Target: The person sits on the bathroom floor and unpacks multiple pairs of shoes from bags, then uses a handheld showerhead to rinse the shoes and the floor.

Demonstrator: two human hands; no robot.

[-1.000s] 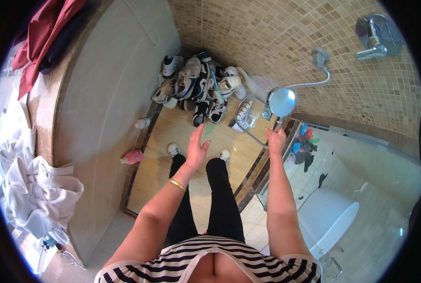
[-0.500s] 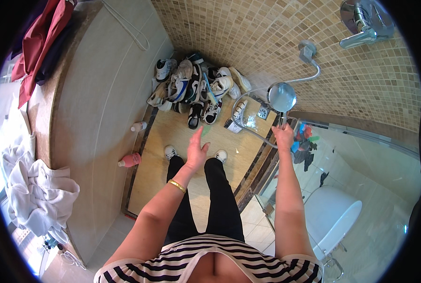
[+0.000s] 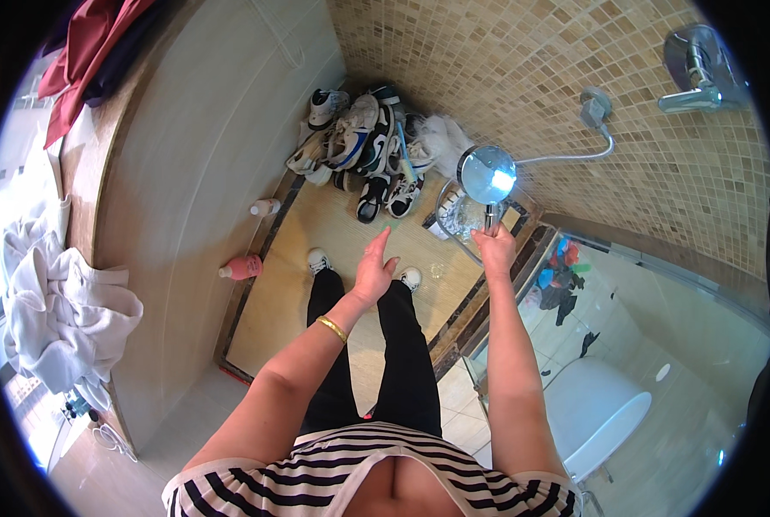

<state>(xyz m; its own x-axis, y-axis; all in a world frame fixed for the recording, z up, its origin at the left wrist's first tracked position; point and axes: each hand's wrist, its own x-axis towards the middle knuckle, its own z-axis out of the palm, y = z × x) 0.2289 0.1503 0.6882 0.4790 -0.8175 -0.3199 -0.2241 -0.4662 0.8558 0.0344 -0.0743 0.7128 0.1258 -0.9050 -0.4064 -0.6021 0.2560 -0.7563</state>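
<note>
My right hand (image 3: 497,252) is wrapped round the handle of a chrome shower head (image 3: 480,172), which is held out over the floor. White water spray (image 3: 441,142) comes down on the right part of a heaped pile of sneakers (image 3: 363,129) and blurs them. A light-blue stick-like tool (image 3: 405,155) lies among the shoes. Close to the shower head, a white sneaker (image 3: 443,222) lies apart, partly hidden by splashing and the hose. My left hand (image 3: 374,271) is empty, fingers stretched and thumb apart, above the floor in front of the black-and-white sneakers (image 3: 372,198).
A metal hose (image 3: 566,158) runs from the mosaic wall, below a chrome mixer tap (image 3: 695,96). A pink bottle (image 3: 243,267) and a white bottle (image 3: 266,207) stand by the left wall. Glass borders the right side, with a white tub-shaped fixture (image 3: 592,396) beyond.
The shower head has shifted left, and spray now falls over the right-hand shoes. My left hand stays outstretched. The whole view has turned a little.
</note>
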